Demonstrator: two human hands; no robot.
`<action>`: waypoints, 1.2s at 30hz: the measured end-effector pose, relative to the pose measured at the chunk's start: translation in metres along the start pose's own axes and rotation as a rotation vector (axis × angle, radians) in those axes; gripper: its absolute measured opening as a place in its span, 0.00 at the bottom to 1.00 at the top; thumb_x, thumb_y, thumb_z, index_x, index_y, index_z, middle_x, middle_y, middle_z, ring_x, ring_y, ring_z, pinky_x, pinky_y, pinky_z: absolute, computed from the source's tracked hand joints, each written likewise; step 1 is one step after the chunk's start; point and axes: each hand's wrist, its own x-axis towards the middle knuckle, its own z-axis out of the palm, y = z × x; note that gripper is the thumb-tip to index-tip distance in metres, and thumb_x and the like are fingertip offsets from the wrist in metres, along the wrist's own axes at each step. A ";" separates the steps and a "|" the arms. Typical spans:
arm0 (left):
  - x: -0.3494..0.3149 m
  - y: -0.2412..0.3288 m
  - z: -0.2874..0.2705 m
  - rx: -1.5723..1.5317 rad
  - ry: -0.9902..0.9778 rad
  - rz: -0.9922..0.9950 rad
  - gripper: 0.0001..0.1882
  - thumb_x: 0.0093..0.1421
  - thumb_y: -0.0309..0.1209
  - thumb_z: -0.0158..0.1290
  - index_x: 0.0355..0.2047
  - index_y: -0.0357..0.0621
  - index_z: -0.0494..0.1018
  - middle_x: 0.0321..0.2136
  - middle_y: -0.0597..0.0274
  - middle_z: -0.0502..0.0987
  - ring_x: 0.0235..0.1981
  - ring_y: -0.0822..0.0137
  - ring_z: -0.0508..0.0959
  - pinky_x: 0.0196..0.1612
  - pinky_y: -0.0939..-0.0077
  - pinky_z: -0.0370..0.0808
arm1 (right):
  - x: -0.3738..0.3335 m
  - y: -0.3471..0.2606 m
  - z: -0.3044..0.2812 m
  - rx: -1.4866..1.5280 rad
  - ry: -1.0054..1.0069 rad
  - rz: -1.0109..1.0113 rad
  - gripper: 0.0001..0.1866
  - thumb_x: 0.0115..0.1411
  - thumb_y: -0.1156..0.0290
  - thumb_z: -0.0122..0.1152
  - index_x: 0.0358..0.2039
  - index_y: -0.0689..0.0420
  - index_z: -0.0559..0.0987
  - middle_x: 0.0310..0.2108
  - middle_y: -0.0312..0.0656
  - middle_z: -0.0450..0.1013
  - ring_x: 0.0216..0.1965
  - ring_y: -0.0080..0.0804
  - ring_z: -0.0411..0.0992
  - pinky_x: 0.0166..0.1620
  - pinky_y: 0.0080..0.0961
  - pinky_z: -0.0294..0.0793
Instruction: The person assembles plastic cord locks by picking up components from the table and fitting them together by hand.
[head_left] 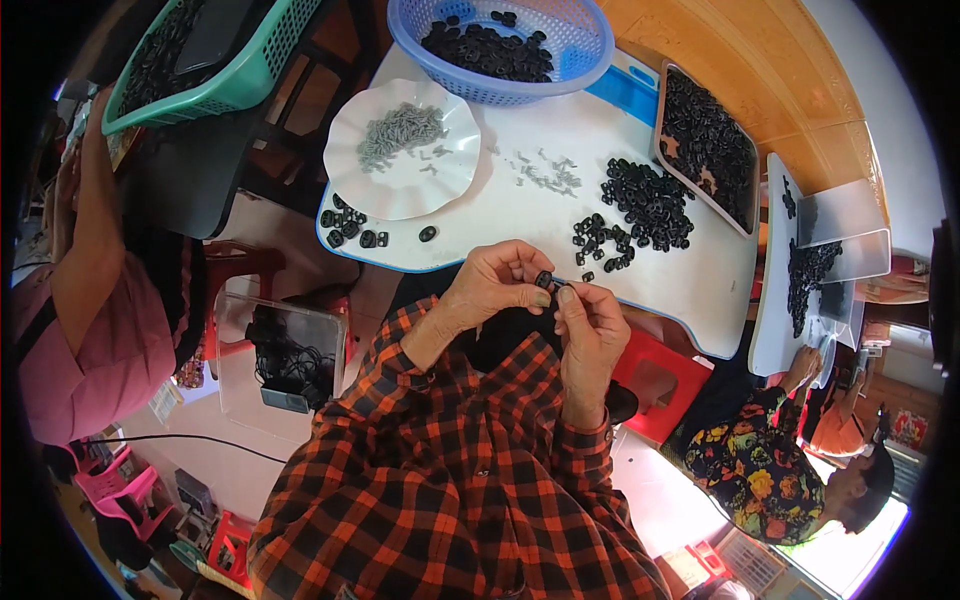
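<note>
Just over the table's near edge, my left hand [488, 288] pinches a small black oval plastic piece [543, 279] between thumb and fingers. My right hand [592, 328] is closed close beside it, thumb and forefinger meeting at a small part against that piece; its kind is too small to make out. Beyond my hands lie a heap of black oval pieces [648, 203] and a smaller group of black square-looking pieces [598, 238]. Small grey pins [546, 172] are scattered mid-table. More finished-looking black pieces [345, 222] sit at the left edge.
A white scalloped plate [455, 185] holds grey pins. Behind it stands a blue basket [500, 92] of black parts; a metal tray [706, 195] of them is at right. A green basket [200, 108] and a person [95, 340] are left, another person [765, 460] right.
</note>
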 end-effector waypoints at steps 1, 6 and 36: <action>0.001 -0.002 -0.001 -0.055 -0.020 0.043 0.15 0.52 0.19 0.60 0.41 0.33 0.72 0.29 0.63 0.76 0.28 0.77 0.76 0.31 0.84 0.76 | -0.001 -0.001 0.000 -0.012 -0.008 0.018 0.06 0.58 0.74 0.61 0.34 0.62 0.77 0.23 0.32 0.71 0.21 0.13 0.64 0.25 0.09 0.63; -0.001 -0.001 -0.003 -0.052 -0.026 0.010 0.15 0.52 0.20 0.60 0.40 0.34 0.70 0.29 0.63 0.76 0.28 0.76 0.76 0.33 0.84 0.76 | -0.001 0.001 -0.001 -0.052 -0.015 0.041 0.06 0.57 0.74 0.61 0.34 0.62 0.78 0.24 0.32 0.72 0.22 0.12 0.65 0.25 0.09 0.63; 0.001 -0.007 -0.003 -0.007 -0.016 0.069 0.14 0.53 0.19 0.59 0.40 0.35 0.71 0.29 0.66 0.75 0.28 0.77 0.77 0.33 0.86 0.76 | 0.001 -0.003 0.002 -0.104 -0.029 0.058 0.05 0.57 0.76 0.60 0.34 0.62 0.77 0.22 0.31 0.72 0.22 0.12 0.65 0.26 0.09 0.63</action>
